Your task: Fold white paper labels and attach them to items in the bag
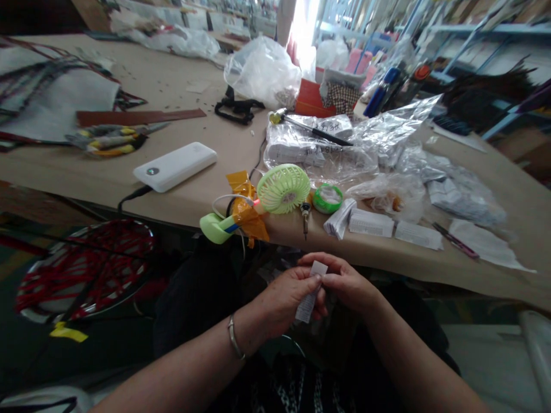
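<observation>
A narrow white printed label [306,308] is held in front of my lap, just below the table edge. My left hand [287,295] pinches it, thumb pressed on its face. My right hand [344,282] is closed at the label's upper end, thumb and fingertips meeting there. Straight ahead on the table edge lie stacks of similar white labels [371,222], beside a folded bundle of labels [340,219]. A round green tin [328,198] with pale contents stands to the left of them.
A green fan [283,189] is fixed to the table edge with orange tape [249,222]. Near it are a pen-like metal tool [305,218], a white power bank [175,166], pliers [114,139], a hammer [312,129], plastic bags [327,158] and a pink-handled cutter [456,241].
</observation>
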